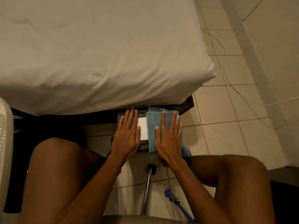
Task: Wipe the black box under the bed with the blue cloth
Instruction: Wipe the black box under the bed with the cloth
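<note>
At the far left a white mesh chair back (4, 143) edges into view, and the bed with its pale fitted sheet (97, 54) fills the far half of the scene. Below the bed's near edge, the flat black box with a white panel on its top (143, 130) pokes out from under the dark bed frame onto the tiled floor (226, 135).

The left hand (127, 136) lies flat, fingers spread, on the left part of the box, bracing it and gripping nothing. Just to its right, the folded blue-green microfibre cloth (152, 126) covers the box's right part, and the right hand (169, 136) presses it down with an open palm, fingers straight, not clenched. The hands sit near each other but apart, the white panel showing between them.

To wipe well, I would keep the left hand steadying the box while the right slides the cloth with even pressure toward the left, then over the edges. How much of the box is hidden under the bed cannot be told.
</note>
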Demonstrator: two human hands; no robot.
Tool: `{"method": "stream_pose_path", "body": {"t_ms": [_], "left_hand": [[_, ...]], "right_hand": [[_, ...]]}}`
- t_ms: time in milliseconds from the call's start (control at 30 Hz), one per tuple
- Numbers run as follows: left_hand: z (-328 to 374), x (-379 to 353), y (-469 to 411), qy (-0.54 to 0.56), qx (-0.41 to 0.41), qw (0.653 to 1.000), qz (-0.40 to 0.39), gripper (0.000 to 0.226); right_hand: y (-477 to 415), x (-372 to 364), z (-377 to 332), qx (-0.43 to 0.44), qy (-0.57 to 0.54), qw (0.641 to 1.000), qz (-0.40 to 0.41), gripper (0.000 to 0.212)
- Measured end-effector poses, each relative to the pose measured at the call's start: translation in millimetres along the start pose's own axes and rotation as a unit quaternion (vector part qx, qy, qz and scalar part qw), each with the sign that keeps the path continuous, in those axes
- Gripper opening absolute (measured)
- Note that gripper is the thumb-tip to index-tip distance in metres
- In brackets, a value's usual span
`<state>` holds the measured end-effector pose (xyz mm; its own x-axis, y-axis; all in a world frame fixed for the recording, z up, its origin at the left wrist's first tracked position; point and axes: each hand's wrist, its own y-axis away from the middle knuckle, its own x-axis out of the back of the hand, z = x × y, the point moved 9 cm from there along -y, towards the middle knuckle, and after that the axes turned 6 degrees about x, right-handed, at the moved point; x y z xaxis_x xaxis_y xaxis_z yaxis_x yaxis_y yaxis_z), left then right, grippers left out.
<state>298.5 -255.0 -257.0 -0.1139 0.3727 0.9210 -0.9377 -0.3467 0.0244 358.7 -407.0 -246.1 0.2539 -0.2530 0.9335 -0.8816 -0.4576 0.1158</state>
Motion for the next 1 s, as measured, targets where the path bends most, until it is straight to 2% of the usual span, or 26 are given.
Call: {"method": "stream_pose_path", "body": {"t_ms": [200, 333, 433, 567, 800, 933, 1000], "left_hand": [[2, 0, 2, -0.007, 0.001, 1.0, -0.005, 0.062], [1, 1, 0, -0.009, 0.007, 1.0, -0.005, 0.062], [-1, 2, 1, -0.001, 0.01, 1.0, 0.001, 0.06], [-1, 2, 0, 0.003, 0.008, 1.0, 0.007, 0.061], [-1, 3, 0, 0.006, 0.01, 1.0, -0.001, 0.061], [-3, 3, -1, 0.008, 0.019, 1.0, 0.002, 0.061], [-2, 3, -1, 0.004, 0.02, 1.0, -0.003, 0.061]], "right_hand": [[-24, 3, 3, 0.01, 0.005, 1.0, -0.026, 0.067], [-8, 3, -5, -0.001, 0.01, 1.0, -0.009, 0.067], [9, -7, -14, 0.024, 0.001, 1.0, -0.006, 0.067], [-15, 3, -4, 0.062, -0.007, 0.998, -0.012, 0.062], [16, -9, -9, -0.006, 0.006, 1.0, 0.005, 0.065], [-5, 3, 1, 0.058, -0.011, 0.998, -0.009, 0.065], [-10, 11, 7, 0.063, -0.025, 0.998, -0.007, 0.063]]}}
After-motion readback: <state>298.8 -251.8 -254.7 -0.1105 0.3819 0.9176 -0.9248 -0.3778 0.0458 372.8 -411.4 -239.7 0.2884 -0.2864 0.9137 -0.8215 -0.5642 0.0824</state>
